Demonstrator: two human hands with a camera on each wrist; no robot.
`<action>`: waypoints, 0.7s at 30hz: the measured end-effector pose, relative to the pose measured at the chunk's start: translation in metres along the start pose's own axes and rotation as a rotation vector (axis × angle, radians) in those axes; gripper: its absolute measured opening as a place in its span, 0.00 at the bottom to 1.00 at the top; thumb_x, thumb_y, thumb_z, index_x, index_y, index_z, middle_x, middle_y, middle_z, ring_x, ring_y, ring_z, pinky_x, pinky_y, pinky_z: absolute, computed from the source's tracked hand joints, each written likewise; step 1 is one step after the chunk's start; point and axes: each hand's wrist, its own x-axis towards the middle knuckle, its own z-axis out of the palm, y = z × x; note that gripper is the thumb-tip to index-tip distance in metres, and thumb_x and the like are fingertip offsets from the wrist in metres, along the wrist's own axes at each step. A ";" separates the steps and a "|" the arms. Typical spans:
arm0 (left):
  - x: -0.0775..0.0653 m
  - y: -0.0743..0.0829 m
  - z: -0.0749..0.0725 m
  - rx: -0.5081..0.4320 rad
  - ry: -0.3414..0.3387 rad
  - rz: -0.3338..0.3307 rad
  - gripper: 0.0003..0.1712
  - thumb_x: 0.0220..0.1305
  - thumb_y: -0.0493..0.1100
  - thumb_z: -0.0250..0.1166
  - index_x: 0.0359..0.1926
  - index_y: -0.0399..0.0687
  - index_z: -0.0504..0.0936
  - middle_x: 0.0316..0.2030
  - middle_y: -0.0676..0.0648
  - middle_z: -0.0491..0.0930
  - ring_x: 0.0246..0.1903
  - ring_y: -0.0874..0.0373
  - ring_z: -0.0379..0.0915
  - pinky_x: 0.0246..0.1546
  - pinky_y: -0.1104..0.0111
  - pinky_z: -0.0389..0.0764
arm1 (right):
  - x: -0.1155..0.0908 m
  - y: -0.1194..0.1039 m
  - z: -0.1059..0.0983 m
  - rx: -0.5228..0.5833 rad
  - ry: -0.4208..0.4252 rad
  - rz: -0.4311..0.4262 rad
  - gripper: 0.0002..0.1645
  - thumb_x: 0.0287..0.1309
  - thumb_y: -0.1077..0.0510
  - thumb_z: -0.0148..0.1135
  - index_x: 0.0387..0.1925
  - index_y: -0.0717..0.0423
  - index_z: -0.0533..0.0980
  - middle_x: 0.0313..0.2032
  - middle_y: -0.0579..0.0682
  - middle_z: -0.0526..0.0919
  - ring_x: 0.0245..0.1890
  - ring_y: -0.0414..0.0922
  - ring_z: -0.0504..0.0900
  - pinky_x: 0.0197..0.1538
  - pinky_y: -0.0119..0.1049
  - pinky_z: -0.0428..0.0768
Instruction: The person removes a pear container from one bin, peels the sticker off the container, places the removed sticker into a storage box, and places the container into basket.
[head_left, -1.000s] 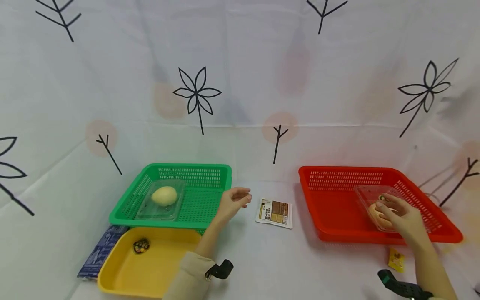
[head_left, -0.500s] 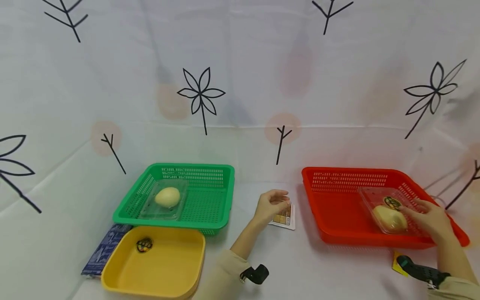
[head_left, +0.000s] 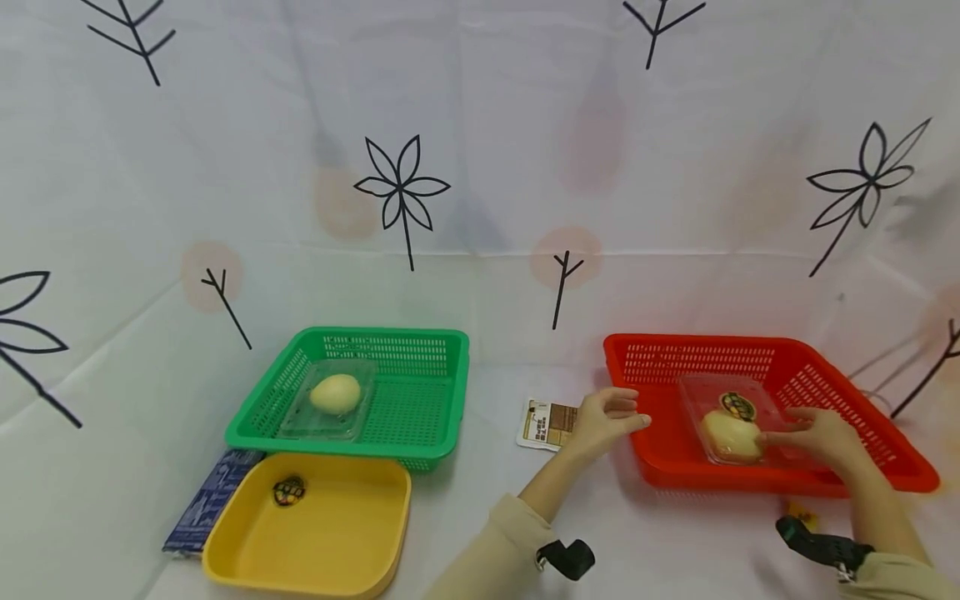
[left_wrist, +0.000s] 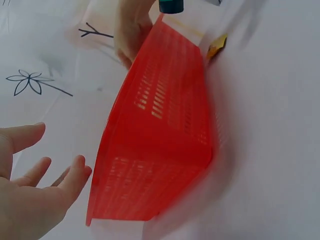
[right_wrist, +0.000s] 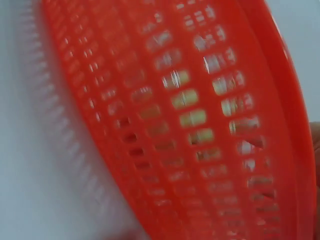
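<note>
Watching remotely, I see the clear box (head_left: 708, 397) with a pale rounded item (head_left: 727, 437) inside, in the red basket (head_left: 705, 477) at right. The right hand (head_left: 823, 437) is at the box's right side; I cannot tell whether it pinches it. The left hand (head_left: 602, 423), fingers apart and holding nothing, is near the basket's left rim and a flat packet (head_left: 542, 423).

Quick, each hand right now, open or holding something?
Left hand: open, holding nothing.
Right hand: at the clear pack; can't tell whether it's holding it.
</note>
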 end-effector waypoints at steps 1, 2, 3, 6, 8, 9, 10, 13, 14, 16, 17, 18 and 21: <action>0.002 0.001 0.004 0.016 0.001 -0.013 0.18 0.54 0.35 0.68 0.48 0.41 0.80 0.39 0.53 0.80 0.40 0.61 0.79 0.40 0.74 0.79 | 0.000 -0.004 0.002 0.000 -0.002 -0.014 0.58 0.51 0.38 0.65 0.58 0.85 0.54 0.51 0.83 0.64 0.45 0.72 0.67 0.41 0.56 0.76; 0.003 0.002 0.009 0.034 0.003 -0.025 0.19 0.53 0.35 0.68 0.48 0.42 0.79 0.40 0.53 0.80 0.41 0.60 0.79 0.41 0.75 0.78 | 0.000 -0.008 0.003 -0.002 -0.010 -0.029 0.57 0.51 0.38 0.65 0.58 0.84 0.54 0.50 0.83 0.65 0.45 0.72 0.68 0.41 0.55 0.77; 0.005 0.003 0.013 0.052 0.003 -0.039 0.19 0.54 0.36 0.69 0.49 0.42 0.79 0.40 0.52 0.80 0.43 0.59 0.79 0.41 0.74 0.78 | 0.000 -0.012 0.005 -0.006 -0.017 -0.040 0.57 0.52 0.38 0.65 0.58 0.84 0.55 0.50 0.83 0.65 0.45 0.72 0.68 0.40 0.55 0.77; 0.011 0.008 0.028 0.100 0.023 -0.102 0.22 0.53 0.38 0.70 0.51 0.44 0.77 0.44 0.48 0.79 0.47 0.55 0.76 0.42 0.72 0.78 | 0.001 -0.019 0.008 -0.008 -0.049 -0.042 0.56 0.53 0.38 0.63 0.58 0.85 0.54 0.51 0.84 0.63 0.45 0.72 0.69 0.41 0.55 0.77; 0.013 0.011 0.039 0.122 0.048 -0.155 0.25 0.53 0.40 0.70 0.53 0.46 0.76 0.47 0.46 0.78 0.48 0.54 0.75 0.44 0.69 0.78 | 0.002 -0.021 0.009 -0.008 -0.077 -0.037 0.56 0.54 0.38 0.62 0.58 0.85 0.54 0.52 0.84 0.62 0.46 0.72 0.69 0.42 0.56 0.77; 0.014 0.012 0.045 0.122 0.061 -0.188 0.25 0.53 0.40 0.70 0.54 0.47 0.75 0.47 0.46 0.77 0.48 0.54 0.74 0.45 0.67 0.78 | 0.002 -0.021 0.010 -0.009 -0.088 -0.035 0.56 0.55 0.38 0.61 0.58 0.85 0.54 0.52 0.84 0.62 0.47 0.72 0.69 0.42 0.56 0.77; 0.014 0.012 0.050 0.121 0.073 -0.215 0.26 0.53 0.41 0.71 0.54 0.47 0.75 0.48 0.46 0.77 0.48 0.54 0.73 0.46 0.65 0.78 | 0.002 -0.021 0.011 -0.008 -0.100 -0.037 0.55 0.56 0.38 0.61 0.58 0.85 0.54 0.53 0.83 0.62 0.47 0.72 0.69 0.42 0.56 0.77; 0.016 0.011 0.064 0.104 0.082 -0.278 0.28 0.53 0.40 0.70 0.56 0.47 0.73 0.49 0.48 0.74 0.48 0.55 0.72 0.50 0.62 0.76 | 0.003 -0.019 0.012 0.009 -0.123 -0.038 0.55 0.56 0.37 0.60 0.59 0.84 0.53 0.53 0.83 0.63 0.48 0.72 0.69 0.42 0.55 0.77; 0.017 0.010 0.069 0.098 0.084 -0.298 0.28 0.53 0.39 0.70 0.56 0.47 0.72 0.50 0.48 0.74 0.49 0.55 0.71 0.51 0.61 0.76 | 0.003 -0.019 0.013 0.017 -0.126 -0.040 0.56 0.56 0.37 0.60 0.60 0.83 0.53 0.53 0.83 0.63 0.48 0.72 0.70 0.42 0.54 0.78; 0.019 0.008 0.074 0.110 0.079 -0.323 0.29 0.53 0.39 0.70 0.56 0.46 0.71 0.51 0.49 0.74 0.50 0.55 0.71 0.52 0.61 0.75 | 0.004 -0.019 0.013 0.034 -0.130 -0.041 0.56 0.56 0.37 0.60 0.60 0.83 0.53 0.53 0.83 0.63 0.47 0.70 0.72 0.42 0.53 0.78; 0.021 0.007 0.077 0.113 0.077 -0.334 0.29 0.53 0.39 0.70 0.56 0.47 0.71 0.50 0.49 0.74 0.50 0.55 0.71 0.52 0.61 0.75 | 0.004 -0.019 0.013 0.041 -0.130 -0.042 0.56 0.56 0.37 0.60 0.61 0.83 0.52 0.53 0.83 0.63 0.46 0.70 0.72 0.42 0.53 0.79; 0.022 0.006 0.079 0.117 0.074 -0.341 0.30 0.53 0.39 0.70 0.56 0.46 0.70 0.50 0.48 0.74 0.48 0.56 0.71 0.51 0.61 0.75 | 0.004 -0.020 0.013 0.044 -0.128 -0.045 0.56 0.56 0.37 0.60 0.61 0.82 0.52 0.53 0.83 0.64 0.46 0.69 0.73 0.41 0.52 0.79; 0.024 0.004 0.080 0.098 0.040 -0.351 0.29 0.54 0.40 0.70 0.56 0.45 0.70 0.47 0.47 0.74 0.40 0.56 0.73 0.45 0.58 0.79 | 0.005 -0.019 0.014 0.051 -0.121 -0.042 0.55 0.56 0.37 0.59 0.61 0.82 0.52 0.53 0.83 0.64 0.45 0.68 0.75 0.41 0.53 0.79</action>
